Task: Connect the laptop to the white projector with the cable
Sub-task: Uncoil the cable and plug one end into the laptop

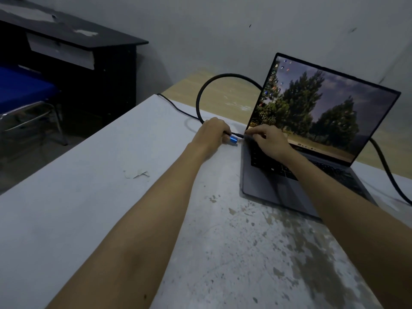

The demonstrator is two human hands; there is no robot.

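A grey laptop (278, 190) stands open on the worn white table (111, 197), its screen lit with a picture of trees. My left hand (211, 134) is shut on the blue metal plug (233, 138) of a thick black cable (200, 94), with the plug's tip at the laptop's left edge near the hinge. The cable loops up behind the screen and comes down on the right side. My right hand (267, 139) rests on the laptop's rear left corner, fingers bent over the keyboard. The white projector is not in view.
A thin black wire (176, 107) runs across the table's far left corner toward the laptop. A dark desk (78, 41) and a blue-seated metal chair (29, 92) stand at the left. A light wooden surface (223, 94) lies behind the table.
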